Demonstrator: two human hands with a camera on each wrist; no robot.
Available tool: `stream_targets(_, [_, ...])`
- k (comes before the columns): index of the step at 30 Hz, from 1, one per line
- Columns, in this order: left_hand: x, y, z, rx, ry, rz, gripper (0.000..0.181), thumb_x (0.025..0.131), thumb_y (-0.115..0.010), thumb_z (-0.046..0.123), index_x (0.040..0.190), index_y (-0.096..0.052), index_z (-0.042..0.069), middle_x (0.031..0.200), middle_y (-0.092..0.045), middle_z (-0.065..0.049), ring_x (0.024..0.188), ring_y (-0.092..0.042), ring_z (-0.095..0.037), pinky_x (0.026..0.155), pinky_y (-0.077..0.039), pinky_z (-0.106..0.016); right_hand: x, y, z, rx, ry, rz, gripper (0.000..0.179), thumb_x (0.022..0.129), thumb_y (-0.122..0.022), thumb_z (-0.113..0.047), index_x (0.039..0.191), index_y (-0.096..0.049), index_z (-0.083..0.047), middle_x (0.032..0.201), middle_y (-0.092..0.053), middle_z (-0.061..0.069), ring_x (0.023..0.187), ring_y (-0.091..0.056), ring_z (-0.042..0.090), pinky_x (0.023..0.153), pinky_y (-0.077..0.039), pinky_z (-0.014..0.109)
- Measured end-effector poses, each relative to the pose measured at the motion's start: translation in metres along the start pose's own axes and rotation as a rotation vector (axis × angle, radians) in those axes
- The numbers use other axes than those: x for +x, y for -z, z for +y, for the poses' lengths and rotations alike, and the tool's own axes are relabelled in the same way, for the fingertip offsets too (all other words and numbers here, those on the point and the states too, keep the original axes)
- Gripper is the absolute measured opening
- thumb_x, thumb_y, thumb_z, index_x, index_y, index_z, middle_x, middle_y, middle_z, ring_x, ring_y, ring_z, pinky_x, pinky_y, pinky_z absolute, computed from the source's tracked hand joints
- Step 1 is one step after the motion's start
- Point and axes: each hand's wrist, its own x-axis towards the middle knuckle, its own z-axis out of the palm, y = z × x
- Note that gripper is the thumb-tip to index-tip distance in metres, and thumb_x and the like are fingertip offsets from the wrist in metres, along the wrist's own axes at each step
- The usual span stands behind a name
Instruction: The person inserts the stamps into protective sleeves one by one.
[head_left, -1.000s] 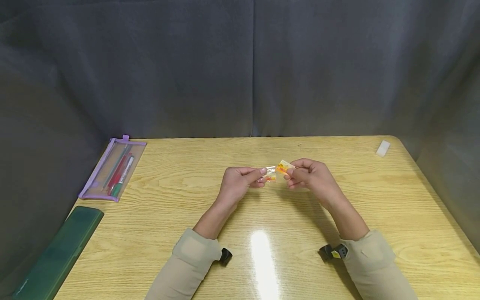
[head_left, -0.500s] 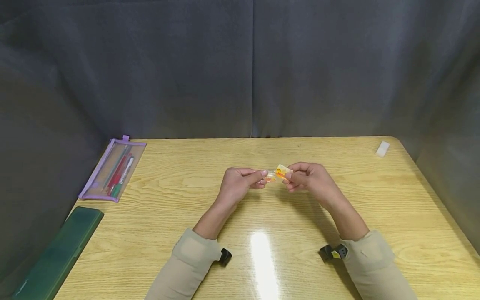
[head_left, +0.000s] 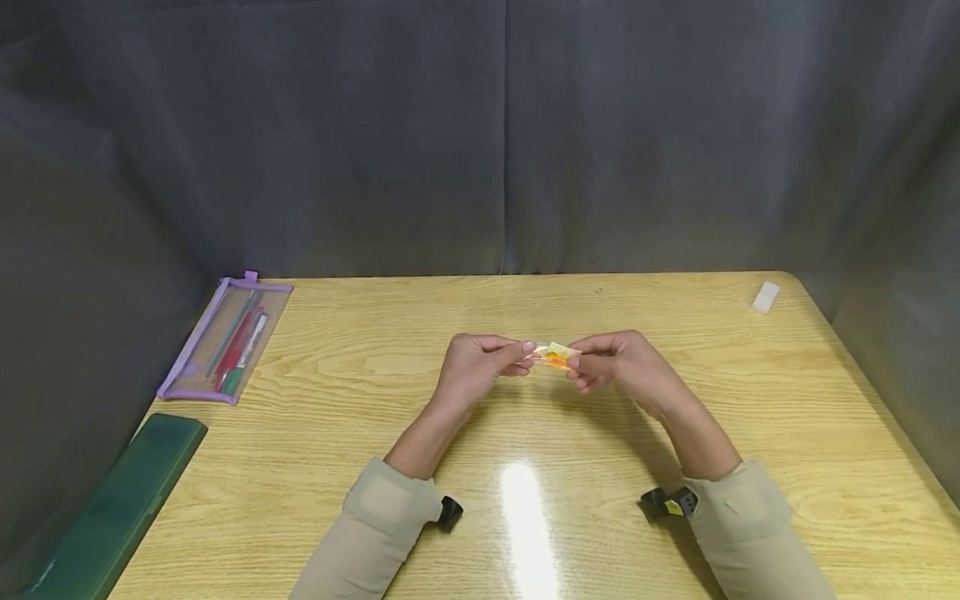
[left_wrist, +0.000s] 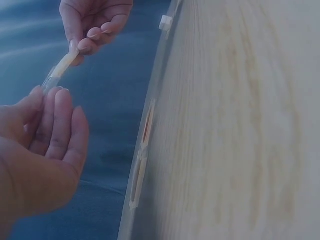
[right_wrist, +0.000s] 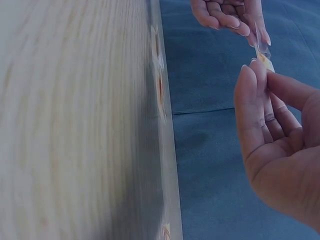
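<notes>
Over the middle of the table, my left hand point(head_left: 474, 365) pinches a small clear plastic wrapper point(head_left: 537, 353) between thumb and fingers. My right hand point(head_left: 626, 367) pinches a small yellow piece with orange print point(head_left: 558, 357), flat like a card or paper sleeve. The two pieces overlap between the hands in the head view. From the left wrist, the pale yellow piece point(left_wrist: 64, 64) runs from the right fingertips down to the clear plastic point(left_wrist: 50, 82) at the left fingertips. The right wrist view shows the yellow piece point(right_wrist: 265, 62) at my right fingertips, partly covered by plastic.
A white eraser-like block point(head_left: 766, 297) lies at the table's back right corner. On the left sit a purple-edged mesh pouch point(head_left: 197, 337) with several pens inside and a long dark green case point(head_left: 123, 500). Dark curtains point(head_left: 480, 142) surround the wooden table point(head_left: 360, 375).
My right hand has shifted slightly left and down, bringing the yellow piece from beside the clear wrapper to overlap it. The left hand has stayed nearly still.
</notes>
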Motion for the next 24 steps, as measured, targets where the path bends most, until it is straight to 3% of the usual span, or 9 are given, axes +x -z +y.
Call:
stream_targets(15, [-0.0006, -0.0014, -0.0019, 0.014, -0.068, -0.005, 0.022, 0.091, -0.078, 0.019, 0.1, -0.08, -0.001, 0.091, -0.079, -0.015, 0.076, -0.077, -0.016, 0.081, -0.065, -0.035, 0.0002, 0.0013, 0.0018, 0.005, -0.019, -0.015, 0.031, 0.098, -0.064, -0.008, 0.12, -0.065, 0.013, 0.084, -0.073, 0.003, 0.073, -0.071, 0.014, 0.076, -0.065, 0.038])
stream_targets(24, [-0.0023, -0.0027, 0.0011, 0.104, -0.032, -0.027, 0.02, 0.089, -0.08, 0.023, 0.096, -0.082, 0.005, 0.09, -0.079, -0.012, 0.077, -0.078, -0.023, 0.08, -0.064, -0.032, -0.0008, 0.0023, 0.0006, -0.024, -0.023, -0.048, 0.031, 0.096, -0.066, -0.01, 0.119, -0.066, 0.011, 0.085, -0.073, 0.004, 0.074, -0.069, 0.015, 0.078, -0.065, 0.04])
